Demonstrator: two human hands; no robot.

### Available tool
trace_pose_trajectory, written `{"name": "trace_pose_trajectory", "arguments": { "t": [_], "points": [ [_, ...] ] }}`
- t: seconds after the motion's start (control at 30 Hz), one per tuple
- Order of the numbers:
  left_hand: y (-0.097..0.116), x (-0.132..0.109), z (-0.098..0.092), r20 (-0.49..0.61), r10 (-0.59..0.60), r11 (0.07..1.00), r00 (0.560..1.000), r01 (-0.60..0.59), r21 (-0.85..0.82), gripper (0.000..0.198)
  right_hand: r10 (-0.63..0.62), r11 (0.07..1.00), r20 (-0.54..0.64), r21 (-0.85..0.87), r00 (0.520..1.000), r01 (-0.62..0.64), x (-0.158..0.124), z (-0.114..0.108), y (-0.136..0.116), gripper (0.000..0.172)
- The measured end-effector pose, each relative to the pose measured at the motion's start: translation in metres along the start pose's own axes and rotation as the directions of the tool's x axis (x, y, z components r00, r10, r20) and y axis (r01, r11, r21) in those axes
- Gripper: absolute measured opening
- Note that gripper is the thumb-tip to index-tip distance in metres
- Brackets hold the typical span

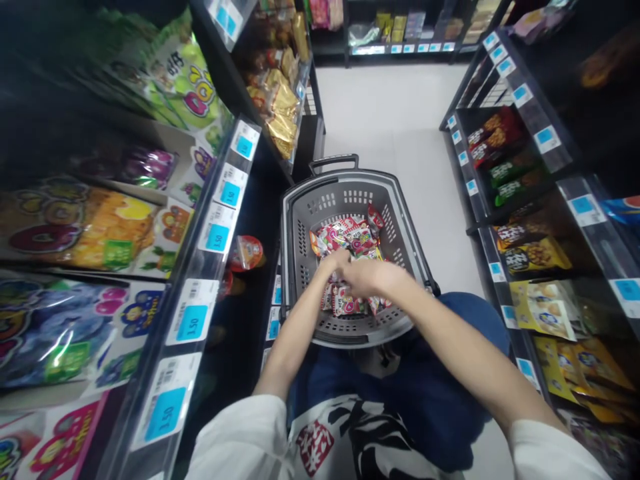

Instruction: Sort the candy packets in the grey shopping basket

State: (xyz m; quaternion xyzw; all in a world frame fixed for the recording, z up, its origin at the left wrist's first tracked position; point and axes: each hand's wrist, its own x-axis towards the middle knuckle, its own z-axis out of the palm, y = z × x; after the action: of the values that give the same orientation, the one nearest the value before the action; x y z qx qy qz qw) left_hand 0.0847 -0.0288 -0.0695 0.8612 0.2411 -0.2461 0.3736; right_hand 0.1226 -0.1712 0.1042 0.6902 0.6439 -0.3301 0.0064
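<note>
A grey plastic shopping basket [343,339] with slotted walls stands before my knees. Red, white and multicoloured candy packets [345,237] lie loose in its bottom. Both my hands reach down inside it, close together over the packets. My left hand [337,262] has its fingers curled in, and whatever they hold is hidden. Just right of it, my right hand [364,275] crosses the packets with its fingers bent and pressed together. Slight blur and the hands themselves hide what lies between the fingers.
Shelves with gummy candy bags [115,230] and price tags [191,321] run close on the left. Another shelf on the right holds snack bags [537,260]. The basket's handle [334,160] rises at its far end. Pale tiled floor [383,107] leads to a back shelf [400,50].
</note>
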Motion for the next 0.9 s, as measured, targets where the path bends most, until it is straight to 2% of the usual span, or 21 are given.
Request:
{"name": "trace_pose_trajectory", "arguments": {
  "t": [0.03,0.1,0.13,0.17,0.23,0.27,0.3,0.37,0.43,0.5,0.53,0.6,0.67,0.7,0.77,0.83,0.9],
  "points": [
    [0.005,-0.005,-0.009,-0.002,0.039,0.998,0.999,-0.039,-0.056,0.011,0.047,0.999,-0.014,-0.023,0.999,-0.047,-0.004,-0.014,0.013,0.018],
    [0.014,-0.016,-0.023,-0.007,0.152,0.957,0.988,-0.149,-0.248,0.014,0.209,0.974,-0.071,-0.073,0.975,-0.214,-0.009,-0.034,0.036,0.036],
    [0.019,-0.022,-0.028,-0.022,0.223,0.891,0.975,-0.213,-0.401,0.017,0.296,0.948,-0.086,-0.095,0.951,-0.304,-0.009,-0.04,0.045,0.048],
    [0.025,-0.028,-0.032,-0.058,0.293,0.773,0.954,-0.273,-0.573,0.02,0.362,0.923,-0.082,-0.109,0.929,-0.369,-0.009,-0.043,0.051,0.061],
    [0.035,-0.04,-0.037,-0.197,0.386,0.398,0.901,-0.355,-0.846,0.028,0.405,0.906,-0.049,-0.113,0.913,-0.408,-0.003,-0.043,0.059,0.081],
    [0.039,-0.046,-0.039,-0.279,0.391,0.206,0.877,-0.379,-0.902,0.03,0.372,0.922,-0.05,-0.1,0.927,-0.375,0.001,-0.042,0.06,0.085],
    [0.043,-0.051,-0.04,-0.349,0.373,0.064,0.86,-0.399,-0.915,0.031,0.319,0.942,-0.078,-0.082,0.945,-0.325,0.006,-0.041,0.06,0.084],
    [0.049,-0.06,-0.043,-0.452,0.292,-0.116,0.843,-0.438,-0.891,0.024,0.194,0.976,-0.186,-0.063,0.963,-0.208,0.016,-0.042,0.06,0.07],
    [0.051,-0.065,-0.048,-0.534,0.171,-0.233,0.828,-0.493,-0.838,0.012,0.103,0.991,-0.279,-0.055,0.955,-0.123,0.023,-0.046,0.06,0.045],
    [0.05,-0.067,-0.053,-0.616,0.055,-0.329,0.786,-0.569,-0.754,0.009,0.083,0.995,-0.345,-0.018,0.935,-0.095,0.027,-0.054,0.062,0.031],
    [0.049,-0.066,-0.055,-0.656,0.004,-0.358,0.755,-0.611,-0.706,0.013,0.097,0.995,-0.389,0.029,0.916,-0.093,0.029,-0.057,0.064,0.03],
    [0.048,-0.063,-0.057,-0.703,-0.041,-0.348,0.71,-0.67,-0.656,0.022,0.174,0.976,-0.504,0.205,0.846,-0.078,0.029,-0.063,0.07,0.029],
    [0.047,-0.059,-0.055,-0.696,-0.003,-0.276,0.718,-0.669,-0.69,0.03,0.276,0.892,-0.594,0.451,0.756,0.028,0.03,-0.064,0.075,0.027],
    [0.047,-0.057,-0.053,-0.676,0.033,-0.222,0.737,-0.654,-0.723,0.036,0.314,0.818,-0.607,0.563,0.73,0.116,0.03,-0.063,0.077,0.026],
    [0.047,-0.053,-0.048,-0.64,0.092,-0.092,0.763,-0.634,-0.768,0.048,0.353,0.633,-0.603,0.717,0.715,0.292,0.031,-0.06,0.077,0.026],
    [0.047,-0.049,-0.045,-0.649,0.124,0.03,0.751,-0.656,-0.754,0.058,0.402,0.459,-0.588,0.792,0.702,0.401,0.032,-0.058,0.074,0.03],
    [0.047,-0.045,-0.042,-0.671,0.152,0.093,0.726,-0.686,-0.721,0.063,0.485,0.328,-0.568,0.823,0.665,0.464,0.034,-0.059,0.07,0.033]
  ]
}}
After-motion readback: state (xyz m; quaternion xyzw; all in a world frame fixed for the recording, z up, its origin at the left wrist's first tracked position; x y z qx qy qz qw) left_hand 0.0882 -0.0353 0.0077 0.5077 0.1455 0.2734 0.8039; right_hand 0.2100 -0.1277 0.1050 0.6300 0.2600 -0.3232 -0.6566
